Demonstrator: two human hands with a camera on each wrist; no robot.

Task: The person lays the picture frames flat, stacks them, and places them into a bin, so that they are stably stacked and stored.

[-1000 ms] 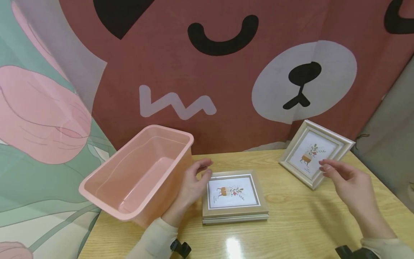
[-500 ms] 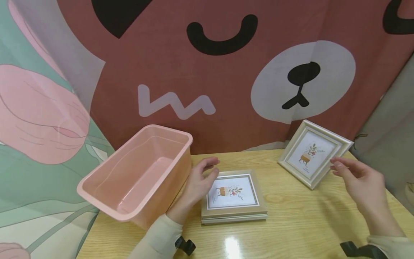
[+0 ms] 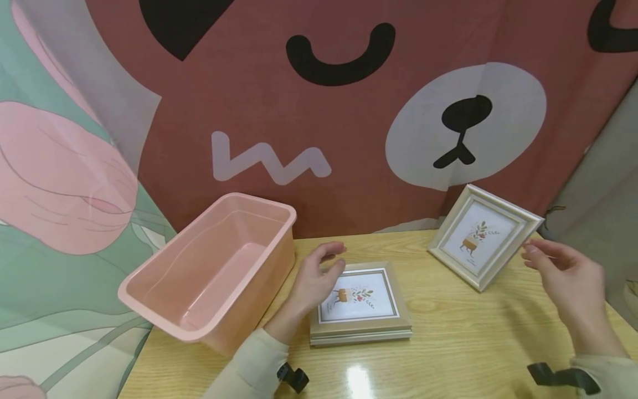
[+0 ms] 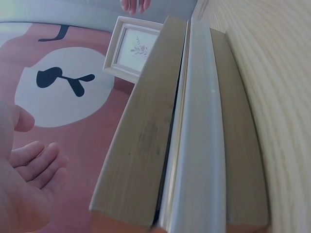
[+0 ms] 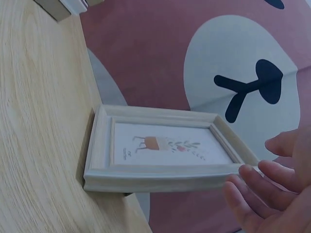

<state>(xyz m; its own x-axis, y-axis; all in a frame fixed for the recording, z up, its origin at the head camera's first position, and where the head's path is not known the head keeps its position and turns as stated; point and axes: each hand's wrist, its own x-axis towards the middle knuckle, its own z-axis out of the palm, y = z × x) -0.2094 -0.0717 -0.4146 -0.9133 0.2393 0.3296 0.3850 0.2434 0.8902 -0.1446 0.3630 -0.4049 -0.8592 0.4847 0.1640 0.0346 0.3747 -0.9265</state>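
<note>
A cream picture frame (image 3: 476, 238) with a flower-vase print stands upright, leaning back, at the right rear of the table. Beside its right edge hovers my right hand (image 3: 573, 282), fingers loosely bent and holding nothing. The right wrist view has those fingertips (image 5: 248, 174) right at the top corner of the frame. Over the left edge of a stack of picture frames (image 3: 364, 296) is my left hand (image 3: 314, 282), relaxed, with no object in its grasp. Edge-on in the left wrist view, the stack shows tan, white and tan frames (image 4: 194, 131) lying flat.
A deep pink plastic bin (image 3: 259, 277) stands on the left of the wooden table (image 3: 448, 354), just left of my left forearm. Behind the table hangs a bear-patterned cloth (image 3: 349, 122). The table's right edge lies past the standing frame.
My right hand has drawn back to the right from the front of the standing frame. My left hand has shifted slightly right over the stack. The frames and bin stay put.
</note>
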